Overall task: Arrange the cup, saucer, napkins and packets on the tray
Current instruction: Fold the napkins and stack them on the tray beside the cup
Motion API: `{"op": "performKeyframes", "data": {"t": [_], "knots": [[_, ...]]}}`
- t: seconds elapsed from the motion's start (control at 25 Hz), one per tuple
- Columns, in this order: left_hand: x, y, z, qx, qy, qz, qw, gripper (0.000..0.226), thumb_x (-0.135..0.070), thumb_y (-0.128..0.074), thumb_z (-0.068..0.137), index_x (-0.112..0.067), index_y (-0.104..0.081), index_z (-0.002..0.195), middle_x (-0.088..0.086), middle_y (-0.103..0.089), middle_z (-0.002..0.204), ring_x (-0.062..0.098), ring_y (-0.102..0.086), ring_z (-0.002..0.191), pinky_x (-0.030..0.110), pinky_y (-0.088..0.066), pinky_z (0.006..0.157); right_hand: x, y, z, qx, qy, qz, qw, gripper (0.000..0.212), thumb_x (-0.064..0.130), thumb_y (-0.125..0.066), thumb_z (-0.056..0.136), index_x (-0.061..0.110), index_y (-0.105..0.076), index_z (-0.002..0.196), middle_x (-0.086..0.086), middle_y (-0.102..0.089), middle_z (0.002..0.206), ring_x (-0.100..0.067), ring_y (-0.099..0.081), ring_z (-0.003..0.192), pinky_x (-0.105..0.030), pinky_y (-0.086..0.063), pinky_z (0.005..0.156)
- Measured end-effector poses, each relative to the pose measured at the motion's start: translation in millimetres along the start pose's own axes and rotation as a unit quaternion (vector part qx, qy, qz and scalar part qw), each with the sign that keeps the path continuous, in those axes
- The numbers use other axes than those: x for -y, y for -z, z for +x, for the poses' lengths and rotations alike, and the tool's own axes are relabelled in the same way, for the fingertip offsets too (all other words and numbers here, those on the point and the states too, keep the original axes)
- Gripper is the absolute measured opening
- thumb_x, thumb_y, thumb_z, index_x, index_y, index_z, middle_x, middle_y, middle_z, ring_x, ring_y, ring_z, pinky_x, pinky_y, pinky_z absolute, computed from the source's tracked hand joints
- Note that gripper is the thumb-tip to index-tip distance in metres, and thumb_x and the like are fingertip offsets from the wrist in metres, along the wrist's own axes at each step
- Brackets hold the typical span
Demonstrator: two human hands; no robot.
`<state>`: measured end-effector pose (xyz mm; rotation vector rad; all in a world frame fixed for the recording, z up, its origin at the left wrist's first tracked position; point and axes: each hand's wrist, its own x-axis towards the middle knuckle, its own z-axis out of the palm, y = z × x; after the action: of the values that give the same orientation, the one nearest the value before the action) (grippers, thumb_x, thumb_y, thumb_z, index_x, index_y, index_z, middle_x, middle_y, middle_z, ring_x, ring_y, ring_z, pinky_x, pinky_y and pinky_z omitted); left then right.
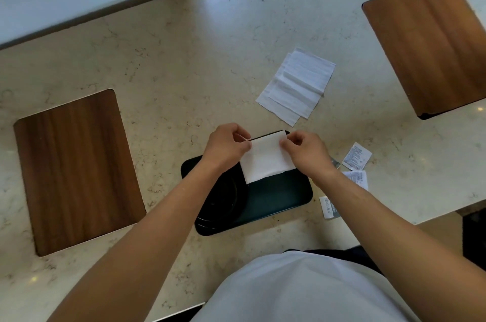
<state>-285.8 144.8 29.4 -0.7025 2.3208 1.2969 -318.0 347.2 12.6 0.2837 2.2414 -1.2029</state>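
Two sets of fingers pinch a white napkin by its far corners, left hand and right hand curled above the dark tray; spare napkins and packets lie on the marble worktop; wooden panels flank it.

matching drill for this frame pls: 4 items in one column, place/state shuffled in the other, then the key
Items
1. folded napkin
2. loose napkins
3. packets
4. saucer

Places/states
A. on the counter right of the tray
B. pinched at its far corners by the left hand and right hand
C. on the tray's left part, partly under the left forearm
D. overlapping on the counter beyond the tray

Pairs: 1-B, 2-D, 3-A, 4-C
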Motion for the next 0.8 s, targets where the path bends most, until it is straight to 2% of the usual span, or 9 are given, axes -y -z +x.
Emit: {"op": "performKeyframes", "data": {"t": [0.12, 0.2, 0.32, 0.48, 0.64, 0.72, 0.8], "knots": [[-2, -4, -2, 0.015, -0.070, 0.129, 0.989, 0.014, -0.010, -0.065, 0.088, -0.016, -0.072, 0.098, -0.001, -0.072, 0.090, 0.015, -0.066, 0.082, 0.028, -0.054, 0.071, -2, -4, 2, -0.027, 0.040, -0.080, 0.996, 0.022, 0.035, -0.061, 0.098, 0.019, -0.075, 0.100, 0.011, -0.068, 0.088, -0.004, -0.064, 0.080, -0.019, -0.046, 0.066], [-1, -8, -2, 0.022, -0.099, 0.176, 0.979, 0.015, -0.009, -0.061, 0.088, -0.014, -0.071, 0.099, 0.001, -0.072, 0.090, 0.020, -0.066, 0.084, 0.037, -0.057, 0.075, -3, -7, 1, -0.042, 0.059, -0.129, 0.989, 0.023, 0.037, -0.060, 0.098, 0.020, -0.074, 0.095, 0.011, -0.066, 0.082, -0.009, -0.066, 0.079, -0.025, -0.052, 0.069], [1, -12, 0, 0.020, -0.133, 0.225, 0.965, 0.014, -0.010, -0.059, 0.090, -0.012, -0.070, 0.100, 0.002, -0.070, 0.093, 0.023, -0.064, 0.087, 0.043, -0.055, 0.077, -5, -10, 1, -0.058, 0.080, -0.183, 0.978, 0.028, 0.038, -0.057, 0.099, 0.017, -0.074, 0.092, 0.007, -0.068, 0.079, -0.012, -0.066, 0.073, -0.033, -0.057, 0.070], [4, -14, 6, 0.006, -0.156, 0.232, 0.960, 0.014, -0.007, -0.060, 0.090, -0.009, -0.070, 0.099, 0.005, -0.067, 0.093, 0.024, -0.061, 0.088, 0.037, -0.050, 0.075, -6, -11, 3, -0.071, 0.097, -0.214, 0.969, 0.030, 0.037, -0.056, 0.100, 0.014, -0.073, 0.091, 0.001, -0.072, 0.079, -0.016, -0.066, 0.070, -0.036, -0.058, 0.066], [7, -15, 12, 0.010, -0.155, 0.228, 0.961, 0.015, -0.007, -0.061, 0.091, -0.009, -0.068, 0.104, -0.001, -0.056, 0.090, 0.022, -0.056, 0.088, 0.027, -0.035, 0.072, -6, -9, 5, -0.089, 0.104, -0.214, 0.967, 0.025, 0.038, -0.061, 0.098, 0.016, -0.072, 0.093, 0.003, -0.072, 0.081, -0.014, -0.066, 0.071, -0.035, -0.058, 0.067], [9, -15, 14, 0.009, -0.147, 0.227, 0.963, 0.021, -0.010, -0.063, 0.090, -0.011, -0.066, 0.111, -0.002, -0.052, 0.093, 0.019, -0.052, 0.088, 0.026, -0.033, 0.073, -7, -8, 6, -0.097, 0.106, -0.232, 0.962, 0.021, 0.040, -0.065, 0.095, 0.019, -0.067, 0.094, 0.006, -0.067, 0.081, -0.014, -0.063, 0.073, -0.033, -0.054, 0.064], [9, -16, 16, 0.005, -0.141, 0.232, 0.962, 0.031, -0.014, -0.066, 0.091, -0.012, -0.061, 0.121, 0.001, -0.055, 0.101, 0.017, -0.050, 0.091, 0.026, -0.034, 0.076, -10, -6, 6, -0.106, 0.113, -0.239, 0.959, 0.021, 0.040, -0.068, 0.092, 0.021, -0.058, 0.093, 0.007, -0.060, 0.082, -0.014, -0.057, 0.072, -0.029, -0.044, 0.059]]}}
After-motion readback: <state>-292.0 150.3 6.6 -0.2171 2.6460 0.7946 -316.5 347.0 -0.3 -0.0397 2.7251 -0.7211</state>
